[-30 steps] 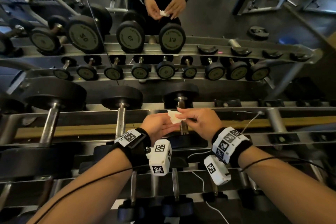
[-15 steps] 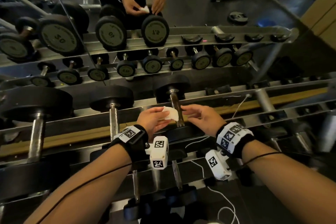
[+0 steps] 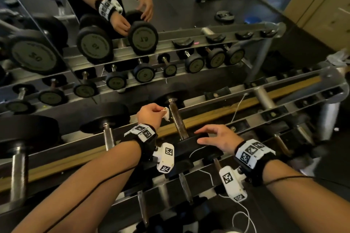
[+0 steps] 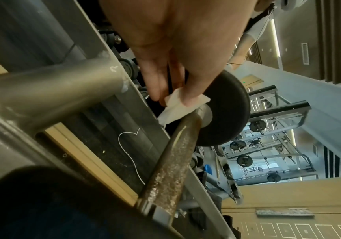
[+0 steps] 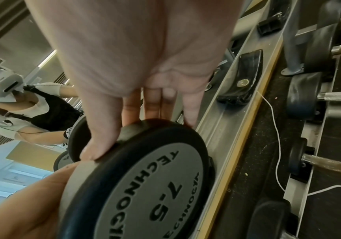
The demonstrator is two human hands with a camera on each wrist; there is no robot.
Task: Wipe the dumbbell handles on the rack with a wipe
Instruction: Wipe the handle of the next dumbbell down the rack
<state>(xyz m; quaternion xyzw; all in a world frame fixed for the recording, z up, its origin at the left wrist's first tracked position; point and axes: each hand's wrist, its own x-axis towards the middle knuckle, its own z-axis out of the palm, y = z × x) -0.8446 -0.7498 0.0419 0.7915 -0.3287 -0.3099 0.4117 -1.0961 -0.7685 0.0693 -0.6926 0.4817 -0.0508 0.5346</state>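
My left hand [image 3: 151, 115] pinches a small white wipe [image 3: 166, 113] and holds it against the left side of a rusty dumbbell handle [image 3: 177, 121], near its far head. The left wrist view shows the fingers [image 4: 188, 84] pressing the wipe [image 4: 177, 106] at the collar where the handle [image 4: 175, 161] meets the far head [image 4: 224, 113]. My right hand [image 3: 217, 138] lies over the near head [image 3: 189, 143] of the same dumbbell. In the right wrist view its fingers [image 5: 151, 105] stretch across the top of the head marked 7.5 [image 5: 144, 186], thumb at the rim.
Heavier dumbbells [image 3: 106, 132] sit to the left on the same rack tier. Black saddles [image 3: 216, 94] stand to the right, and a white cable [image 3: 236, 108] hangs across the rail. A mirror [image 3: 170, 5] behind reflects the rack. More dumbbells [image 3: 185, 187] rest on the tier below.
My right hand has let go of the wipe and dropped back onto the dumbbell's near head. My left hand now holds the wipe alone and has moved it up against the handle.
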